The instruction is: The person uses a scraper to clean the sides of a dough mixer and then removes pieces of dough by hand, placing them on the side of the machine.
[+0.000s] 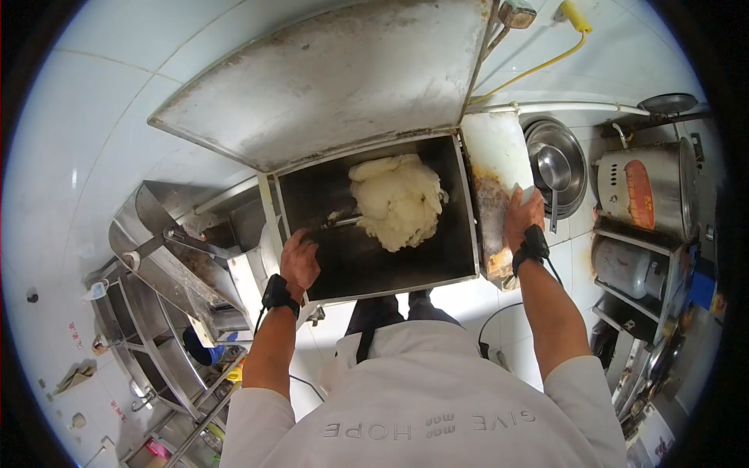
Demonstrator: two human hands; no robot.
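A large lump of pale dough (pixel 398 201) lies in the dark rectangular metal tub (pixel 374 274), towards its back and right. A metal shaft (pixel 341 222) runs from the tub's left side into the lump. My left hand (pixel 299 261) is at the tub's left rim near the front corner, its fingers curled over the edge. To the right of the tub, my right hand (pixel 523 217) lies on the stained, rusty housing (pixel 491 175) with its fingers stretched out. Neither hand touches the dough.
The tub's metal lid (pixel 335 78) stands raised at the back. Metal bowls (pixel 558 164) hang on the right, near a large steel pot (pixel 644 191) on a rack. Steel machinery (pixel 179 249) and shelving (pixel 148 335) stand on the left. A cable (pixel 499 312) runs near the floor.
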